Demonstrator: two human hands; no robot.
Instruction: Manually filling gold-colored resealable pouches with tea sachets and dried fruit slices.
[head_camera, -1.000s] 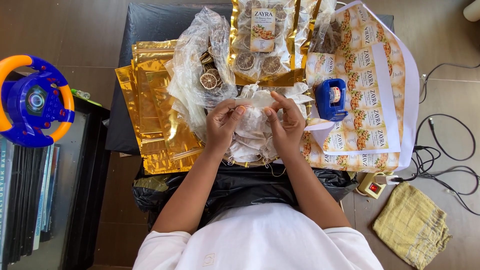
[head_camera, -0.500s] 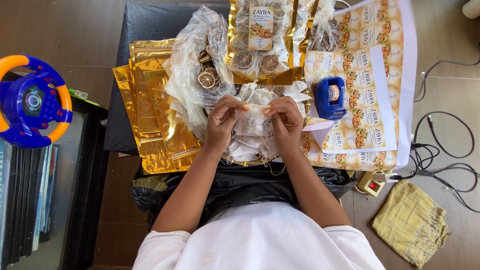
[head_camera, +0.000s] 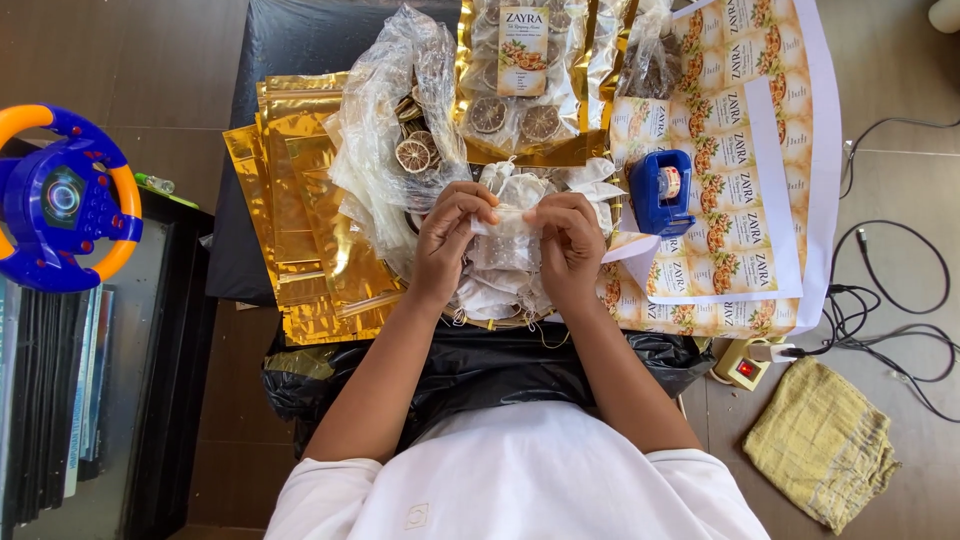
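The floor (head_camera: 150, 60) is dark brown wood on the left and pale tile on the right. A low black table (head_camera: 300, 40) stands in the middle, and a person in a white shirt (head_camera: 520, 480) sits at its near edge with a black plastic bag (head_camera: 480, 365) over the lap.

On the right side of the table lies a big sheet of printed labels (head_camera: 745, 160) with orange pictures. On the left side lies a stack of shiny gold pouches (head_camera: 300, 200). Between them sits a crinkly clear plastic bag (head_camera: 385, 150) with dried orange slices (head_camera: 412, 152) inside. Behind the hands lies a clear-fronted gold pouch (head_camera: 520, 90) filled with more slices.

A blue and orange toy steering wheel (head_camera: 62, 195) rests on a dark shelf far to the left. A folded yellow cloth (head_camera: 820, 445) lies on the tile to the right, near black cables (head_camera: 890, 290). A blue tape dispenser (head_camera: 660, 190) stands on the label sheet, just beside the right hand.

The left hand (head_camera: 450, 235) and the right hand (head_camera: 568, 240) meet over the middle of the table. Both pinch the top of a small white mesh sachet (head_camera: 508, 225) between thumb and fingers. It hangs between the two hands, above a little heap of the same white sachets (head_camera: 500, 290).
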